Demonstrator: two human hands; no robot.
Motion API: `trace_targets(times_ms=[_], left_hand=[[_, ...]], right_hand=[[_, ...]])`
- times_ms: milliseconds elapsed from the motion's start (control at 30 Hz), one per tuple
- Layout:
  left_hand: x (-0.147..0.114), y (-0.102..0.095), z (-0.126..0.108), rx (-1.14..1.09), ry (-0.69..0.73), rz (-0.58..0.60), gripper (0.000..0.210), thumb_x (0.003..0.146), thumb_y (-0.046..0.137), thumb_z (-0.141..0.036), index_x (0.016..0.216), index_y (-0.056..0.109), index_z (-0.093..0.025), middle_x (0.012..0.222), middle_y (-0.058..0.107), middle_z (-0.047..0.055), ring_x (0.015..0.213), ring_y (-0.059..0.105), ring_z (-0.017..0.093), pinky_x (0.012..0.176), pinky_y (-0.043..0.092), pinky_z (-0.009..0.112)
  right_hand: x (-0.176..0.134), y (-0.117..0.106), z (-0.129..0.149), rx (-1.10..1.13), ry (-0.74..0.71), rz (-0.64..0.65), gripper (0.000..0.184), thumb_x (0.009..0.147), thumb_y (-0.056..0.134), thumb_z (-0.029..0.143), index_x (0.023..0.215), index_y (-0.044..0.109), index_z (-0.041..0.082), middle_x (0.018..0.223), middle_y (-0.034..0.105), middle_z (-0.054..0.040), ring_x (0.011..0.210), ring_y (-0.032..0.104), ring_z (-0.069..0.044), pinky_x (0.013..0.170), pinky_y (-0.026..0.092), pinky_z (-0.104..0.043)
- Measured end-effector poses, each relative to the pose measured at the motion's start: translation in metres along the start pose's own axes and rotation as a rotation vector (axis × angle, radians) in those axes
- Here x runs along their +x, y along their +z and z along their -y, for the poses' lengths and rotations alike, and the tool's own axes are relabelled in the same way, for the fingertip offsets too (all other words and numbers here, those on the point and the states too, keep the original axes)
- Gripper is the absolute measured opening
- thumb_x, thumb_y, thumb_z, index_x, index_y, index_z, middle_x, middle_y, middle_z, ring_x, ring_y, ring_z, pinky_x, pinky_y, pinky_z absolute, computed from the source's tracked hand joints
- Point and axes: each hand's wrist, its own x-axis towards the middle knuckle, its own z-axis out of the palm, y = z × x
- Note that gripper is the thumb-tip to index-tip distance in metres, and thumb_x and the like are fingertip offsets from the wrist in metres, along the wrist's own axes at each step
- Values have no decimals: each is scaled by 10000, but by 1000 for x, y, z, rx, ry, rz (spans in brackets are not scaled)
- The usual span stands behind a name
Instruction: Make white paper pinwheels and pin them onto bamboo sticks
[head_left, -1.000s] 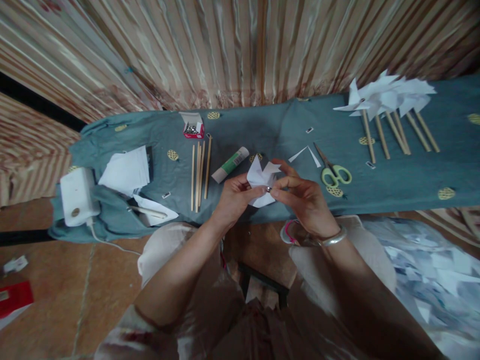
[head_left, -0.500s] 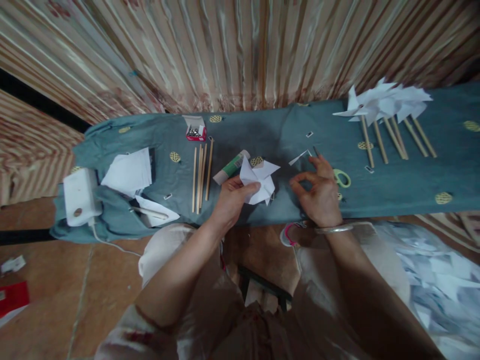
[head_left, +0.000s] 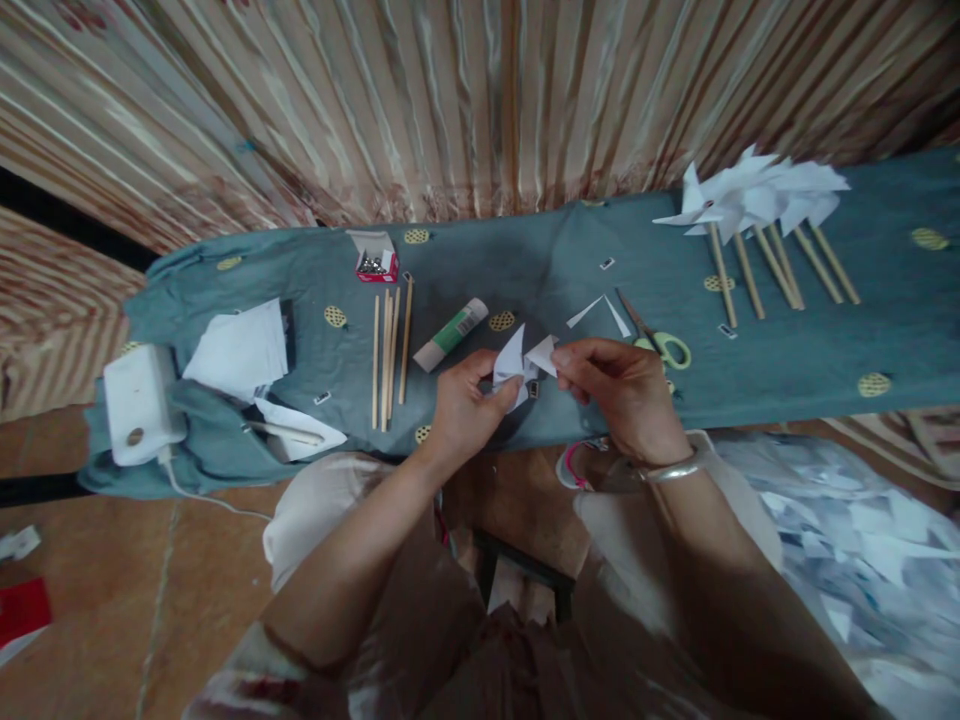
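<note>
A folded white paper pinwheel [head_left: 511,356] is pinched between the thumb and fingers of my left hand [head_left: 471,405]. My right hand [head_left: 626,395] grips one of its blades on the right side, fingers closed on the paper tip. Just beyond my left hand lies a green and white glue stick [head_left: 452,333]. Thin white paper slivers [head_left: 586,312] rest on the cloth past my right hand. Beside them are scissors [head_left: 654,335] with light green handles, partly behind my right hand.
Wooden sticks [head_left: 388,350] and an open red box of metal pins [head_left: 377,262] lie left of centre. Finished pinwheels on sticks [head_left: 757,200] are at the right. Paper sheets [head_left: 240,345] and a white plugged device [head_left: 142,405] sit at the left end. A bag of paper scraps [head_left: 862,540] is lower right.
My right hand has moved left from beside the scissors and taken hold of a pinwheel blade. Another paper sliver and the scissors are now more fully visible. The view has shifted slightly.
</note>
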Motion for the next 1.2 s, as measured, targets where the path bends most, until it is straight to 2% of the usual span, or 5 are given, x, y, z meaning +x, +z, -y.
trace_targets(times_ms=[133,300,467,833,1200], left_hand=[[0,0,-2,-39,-25,0,66,668,751,-229,700,720,-182,689,674,2,660,576,153,648,430,257],[-1,2,2,-257,-140,42,188,653,789,-294,793,751,-175,755,720,12,667,605,155,660,479,271],[-1,3,2,-373,-192,60,227,605,832,-292,781,755,-171,739,725,6,640,610,143,635,494,269],[-2,1,-1,-439,-235,66,297,568,881,-328,775,750,-160,738,733,9,640,624,142,637,502,267],[-1,1,-3,-471,-256,79,332,562,901,-340,783,739,-153,723,727,1,610,621,127,626,502,260]], right_hand=[[2,1,-1,59,60,77,307,691,802,456,596,659,202,522,585,32,443,407,-74,410,306,-237],[1,3,-2,99,95,133,316,682,802,454,580,641,202,517,558,40,435,377,-68,399,273,-239],[3,8,-1,84,44,128,323,705,792,434,559,613,208,532,551,39,471,410,-76,435,320,-241],[1,13,-2,26,18,96,298,723,785,388,567,607,206,540,573,33,503,483,-95,480,402,-248],[1,14,-2,4,-12,81,279,734,771,368,581,615,194,530,577,36,500,494,-89,474,414,-228]])
